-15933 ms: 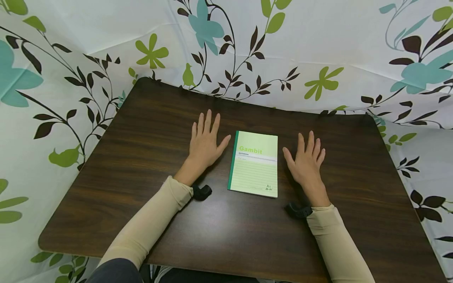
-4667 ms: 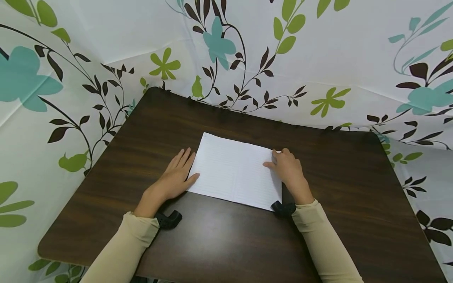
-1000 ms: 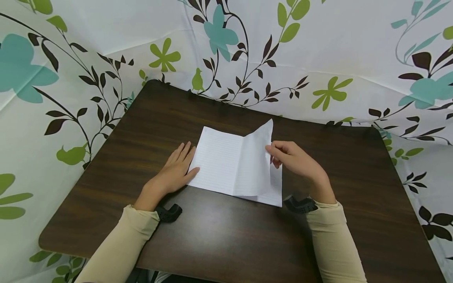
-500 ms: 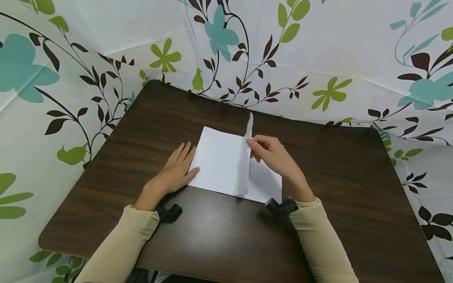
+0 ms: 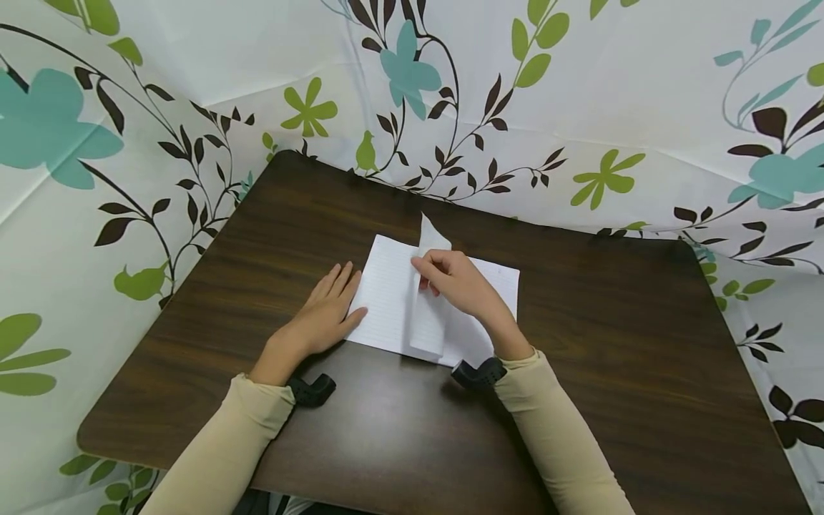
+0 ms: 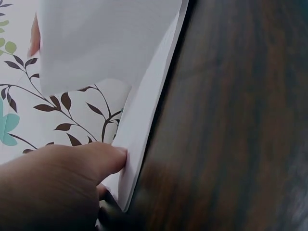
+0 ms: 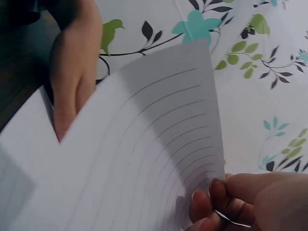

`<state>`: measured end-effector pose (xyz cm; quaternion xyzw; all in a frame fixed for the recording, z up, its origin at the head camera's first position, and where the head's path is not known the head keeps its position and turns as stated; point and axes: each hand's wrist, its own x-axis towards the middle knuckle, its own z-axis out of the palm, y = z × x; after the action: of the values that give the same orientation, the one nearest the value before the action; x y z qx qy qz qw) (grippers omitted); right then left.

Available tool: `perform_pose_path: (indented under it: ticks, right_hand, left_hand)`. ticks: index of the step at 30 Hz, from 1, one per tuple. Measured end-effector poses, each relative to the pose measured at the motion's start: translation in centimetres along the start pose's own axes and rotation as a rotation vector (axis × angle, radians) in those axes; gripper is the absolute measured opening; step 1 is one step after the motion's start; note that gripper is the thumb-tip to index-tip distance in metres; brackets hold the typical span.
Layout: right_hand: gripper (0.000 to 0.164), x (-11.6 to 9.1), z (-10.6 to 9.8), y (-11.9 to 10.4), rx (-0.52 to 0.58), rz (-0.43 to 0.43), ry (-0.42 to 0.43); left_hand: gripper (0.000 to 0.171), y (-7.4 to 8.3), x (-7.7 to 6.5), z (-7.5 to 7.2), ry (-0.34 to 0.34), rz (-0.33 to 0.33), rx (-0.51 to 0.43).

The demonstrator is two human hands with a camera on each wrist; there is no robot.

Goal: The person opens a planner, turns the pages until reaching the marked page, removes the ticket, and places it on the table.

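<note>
A notebook lies spread on the dark wooden table, its white pages ruled with lines. My right hand pinches the outer edge of one lifted page between thumb and curled fingers, above the notebook's middle. In the right wrist view that ruled page bends upward from the fingertips. My left hand lies flat at the notebook's left edge, fingers straight and thumb over the page. The left wrist view shows the left thumb on the page margin. The green cover is hidden underneath.
The brown table reaches out on all sides of the notebook. A patterned curtain hangs behind and beside it. Black wrist cameras stick out below both hands, the right one close to the notebook's lower edge.
The notebook, closed at first, is now spread out. Over the last second my right hand has carried the page from right to left past the middle. My left hand has stayed at the left edge.
</note>
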<state>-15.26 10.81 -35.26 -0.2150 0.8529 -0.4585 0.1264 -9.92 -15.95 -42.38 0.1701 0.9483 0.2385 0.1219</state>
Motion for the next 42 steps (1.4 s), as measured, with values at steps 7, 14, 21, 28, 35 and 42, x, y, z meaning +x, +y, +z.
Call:
perform_pose_path:
  ticks: [7,14,21,28,35,42]
  right_hand:
    - [0.040,1.9,2.2,0.0,-0.044,0.022,-0.031]
    - [0.042,3.4,4.3,0.6,-0.094,0.032,-0.050]
    - [0.042,4.0,5.9,1.4,-0.127,0.060,-0.039]
    - [0.038,4.5,7.1,1.7,-0.196,0.054,0.000]
    - [0.034,4.5,7.3,2.0,-0.308,0.051,0.016]
    - [0.031,4.2,6.2,2.5,-0.227,0.036,-0.046]
  left_hand:
    - [0.070,0.0,0.0,0.0,-0.006,-0.008,0.008]
    - [0.066,0.1,0.0,0.1,0.013,-0.001,-0.013]
    - [0.076,0.1,0.1,0.2,0.006,-0.007,-0.038]
    - [0.088,0.1,0.0,0.2,0.013,-0.010,-0.044]
    - [0.084,0.4,0.0,-0.1,-0.025,-0.026,-0.010]
    - [0.075,0.4,-0.1,-0.1,-0.019,-0.015,-0.010]
